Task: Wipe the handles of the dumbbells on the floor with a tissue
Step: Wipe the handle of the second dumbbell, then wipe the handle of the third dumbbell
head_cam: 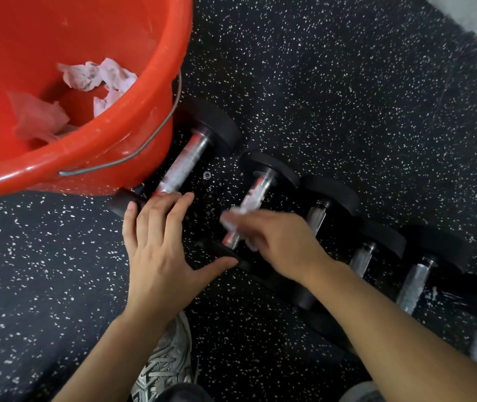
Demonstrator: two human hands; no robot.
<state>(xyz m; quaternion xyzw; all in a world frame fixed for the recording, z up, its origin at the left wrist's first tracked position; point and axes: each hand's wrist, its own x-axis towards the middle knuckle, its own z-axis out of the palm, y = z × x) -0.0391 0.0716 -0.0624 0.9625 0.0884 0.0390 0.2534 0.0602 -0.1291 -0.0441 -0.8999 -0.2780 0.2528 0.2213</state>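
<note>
Pinched in the right hand (277, 242), the tissue (232, 220) rubbed the second dumbbell's handle (253, 198) on the floor; the left hand (159, 250) lay open, steadying. Next, probably the neighbouring handle (317, 216)

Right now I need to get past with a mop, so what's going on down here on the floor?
A person is wiping dumbbell handles. The right hand rubs a tissue on the second dumbbell's handle; the left hand rests open beside it, fingertips on the first dumbbell. More dumbbells wait to the right. A red bucket holds used tissues.
</note>
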